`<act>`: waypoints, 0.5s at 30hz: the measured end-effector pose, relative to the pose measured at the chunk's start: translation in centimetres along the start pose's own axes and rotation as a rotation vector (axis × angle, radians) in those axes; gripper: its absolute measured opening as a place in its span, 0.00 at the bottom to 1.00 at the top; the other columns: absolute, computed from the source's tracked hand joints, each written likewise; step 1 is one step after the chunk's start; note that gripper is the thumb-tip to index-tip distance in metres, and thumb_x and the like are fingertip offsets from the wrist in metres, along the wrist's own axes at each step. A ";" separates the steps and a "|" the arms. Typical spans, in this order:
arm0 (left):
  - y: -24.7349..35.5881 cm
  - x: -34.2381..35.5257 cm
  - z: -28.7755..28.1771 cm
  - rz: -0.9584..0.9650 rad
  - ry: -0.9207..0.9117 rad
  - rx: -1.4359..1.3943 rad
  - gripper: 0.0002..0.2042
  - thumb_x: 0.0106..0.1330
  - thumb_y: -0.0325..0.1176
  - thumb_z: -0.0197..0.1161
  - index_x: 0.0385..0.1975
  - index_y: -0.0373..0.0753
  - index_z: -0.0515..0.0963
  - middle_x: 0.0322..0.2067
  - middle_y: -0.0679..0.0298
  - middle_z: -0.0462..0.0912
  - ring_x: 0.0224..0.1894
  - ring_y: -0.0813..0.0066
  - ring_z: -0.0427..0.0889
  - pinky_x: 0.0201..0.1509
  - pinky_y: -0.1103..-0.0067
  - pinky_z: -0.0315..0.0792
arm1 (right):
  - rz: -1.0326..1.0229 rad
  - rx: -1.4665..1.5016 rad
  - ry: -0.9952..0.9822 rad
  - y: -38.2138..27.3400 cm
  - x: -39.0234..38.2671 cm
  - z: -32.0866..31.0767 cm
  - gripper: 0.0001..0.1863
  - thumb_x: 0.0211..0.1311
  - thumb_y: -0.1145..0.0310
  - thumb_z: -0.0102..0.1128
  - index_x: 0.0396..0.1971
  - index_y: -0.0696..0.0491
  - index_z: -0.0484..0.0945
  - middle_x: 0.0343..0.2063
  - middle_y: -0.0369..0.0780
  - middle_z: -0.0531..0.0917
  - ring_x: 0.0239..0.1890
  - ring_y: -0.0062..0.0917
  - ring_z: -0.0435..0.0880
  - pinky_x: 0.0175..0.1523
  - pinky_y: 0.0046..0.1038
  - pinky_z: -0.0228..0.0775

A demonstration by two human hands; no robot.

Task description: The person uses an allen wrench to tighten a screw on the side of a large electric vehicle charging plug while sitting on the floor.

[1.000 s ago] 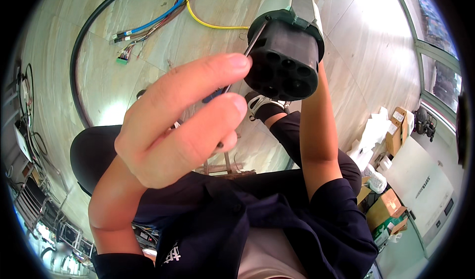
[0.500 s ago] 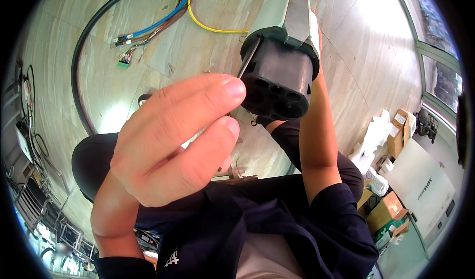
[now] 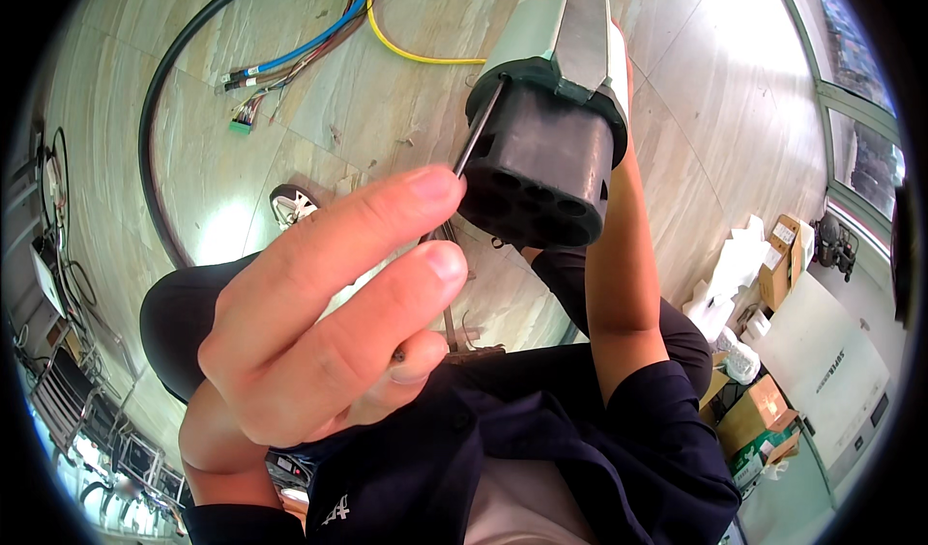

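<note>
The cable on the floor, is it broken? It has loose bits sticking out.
Yes, oddly: the black cable ends bare, its coloured wires fanning loose over the floor instead of joining a plug.

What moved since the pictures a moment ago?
The black round plug shifted slightly left and lower, nearer the left hand. That hand's thin tool now lies against the plug's rim. The right hand, mostly hidden behind the plug, still holds it.

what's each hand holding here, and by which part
The left hand pinches a thin screwdriver by its handle end, which the fingers hide. The right hand, mostly hidden, holds the black round connector plug from behind, by its grey body.
</note>
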State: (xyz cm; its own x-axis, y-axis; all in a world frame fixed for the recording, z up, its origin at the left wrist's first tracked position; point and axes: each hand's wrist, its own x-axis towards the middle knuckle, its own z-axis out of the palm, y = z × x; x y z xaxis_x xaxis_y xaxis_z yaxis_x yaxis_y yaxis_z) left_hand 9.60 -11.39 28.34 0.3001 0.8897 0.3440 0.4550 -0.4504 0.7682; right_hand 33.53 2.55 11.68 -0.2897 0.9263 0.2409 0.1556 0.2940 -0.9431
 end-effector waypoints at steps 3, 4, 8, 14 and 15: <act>0.7 0.4 -0.2 -0.087 0.022 -0.069 0.19 0.75 0.43 0.49 0.45 0.28 0.75 0.43 0.42 0.78 0.42 0.44 0.84 0.44 0.65 0.83 | 0.006 0.006 -0.004 -0.3 0.0 0.1 0.33 0.42 0.68 0.79 0.47 0.59 0.70 0.35 0.37 0.82 0.38 0.18 0.81 0.46 0.24 0.74; 1.1 0.3 -0.3 -0.131 0.032 -0.097 0.20 0.75 0.43 0.49 0.45 0.29 0.75 0.41 0.44 0.77 0.44 0.43 0.83 0.46 0.64 0.82 | 0.106 0.100 0.034 -1.0 0.0 0.3 0.33 0.42 0.68 0.79 0.47 0.59 0.70 0.35 0.37 0.83 0.39 0.18 0.81 0.46 0.24 0.74; 1.5 0.2 -1.0 -0.248 0.021 -0.203 0.21 0.74 0.45 0.50 0.45 0.30 0.77 0.36 0.49 0.76 0.47 0.38 0.81 0.51 0.59 0.79 | 0.312 0.272 0.110 -2.5 -0.1 0.9 0.33 0.42 0.68 0.79 0.47 0.59 0.70 0.36 0.38 0.83 0.40 0.18 0.82 0.47 0.24 0.74; 1.2 0.1 -1.3 -0.333 0.007 -0.344 0.21 0.73 0.46 0.53 0.44 0.30 0.80 0.39 0.47 0.77 0.49 0.38 0.80 0.55 0.55 0.75 | 0.084 -0.051 0.010 -0.8 0.0 0.4 0.33 0.42 0.69 0.79 0.48 0.59 0.70 0.37 0.39 0.83 0.41 0.19 0.82 0.48 0.25 0.75; 1.1 0.1 -1.4 -0.339 -0.004 -0.359 0.21 0.73 0.46 0.53 0.44 0.30 0.80 0.39 0.47 0.78 0.50 0.38 0.80 0.55 0.56 0.75 | 0.114 -0.060 0.016 -1.1 0.0 0.5 0.33 0.42 0.69 0.79 0.48 0.59 0.69 0.37 0.38 0.83 0.41 0.19 0.82 0.48 0.25 0.75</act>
State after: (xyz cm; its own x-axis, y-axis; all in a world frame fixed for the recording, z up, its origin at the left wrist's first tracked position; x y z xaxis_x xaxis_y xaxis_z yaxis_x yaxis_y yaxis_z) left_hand 8.99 -11.75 29.97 0.1889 0.9811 0.0410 0.2100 -0.0812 0.9743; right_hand 32.93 2.16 12.57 -0.2518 0.9580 0.1371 0.2433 0.1998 -0.9492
